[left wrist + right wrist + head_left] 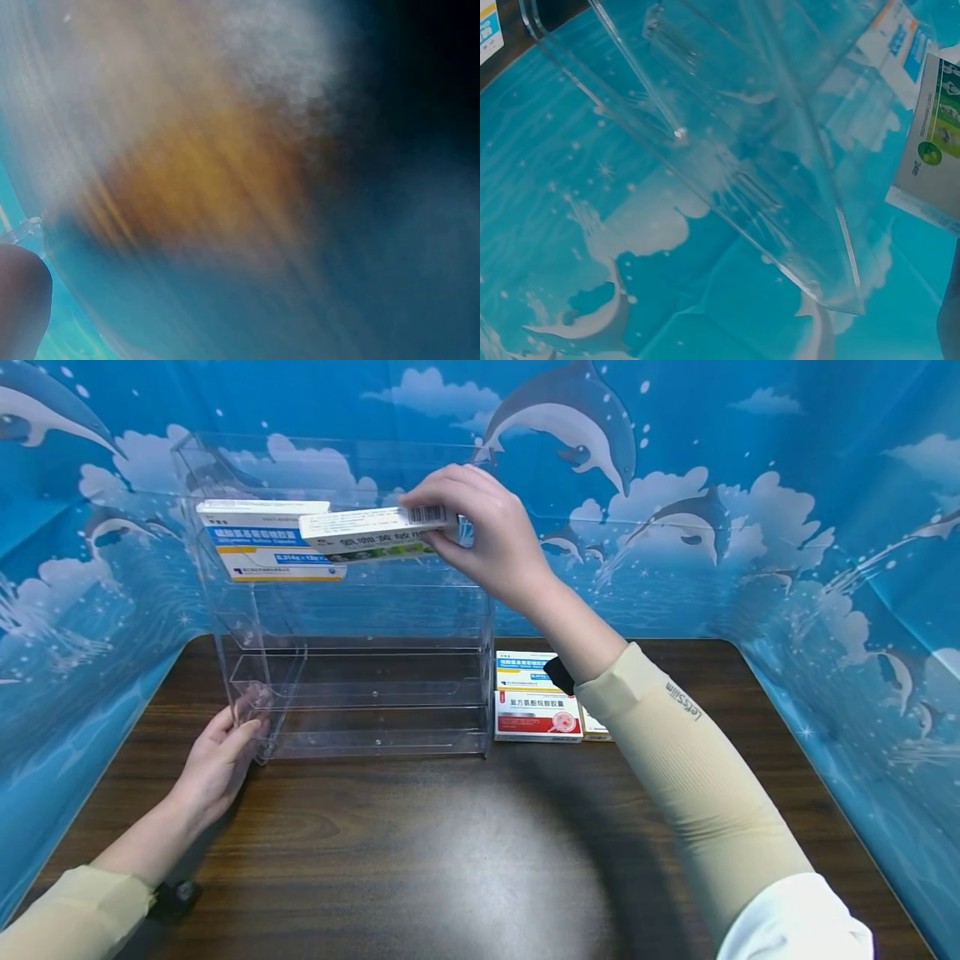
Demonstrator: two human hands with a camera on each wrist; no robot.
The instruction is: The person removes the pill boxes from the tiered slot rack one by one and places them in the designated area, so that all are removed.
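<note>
A clear acrylic display rack (375,693) with stepped tiers stands on the table. My right hand (487,527) pinches one end of a white and green medicine box (367,532) over the top tier. The same medicine box (930,150) shows at the right edge of the right wrist view. Behind its left end, a blue and white medicine box (255,539) leans in the top tier, partly covered. At the rack's lower left side, my left hand (221,756) grips the side panel between thumb and fingers. The left wrist view is mostly blur, with a fingertip (22,300) at its edge.
Right of the rack, a red and white medicine box (537,717) and another blue and white box (521,670) lie on the dark wooden table (420,852). A further box (595,727) is partly hidden by the right arm. A blue dolphin-print curtain (675,460) surrounds the table.
</note>
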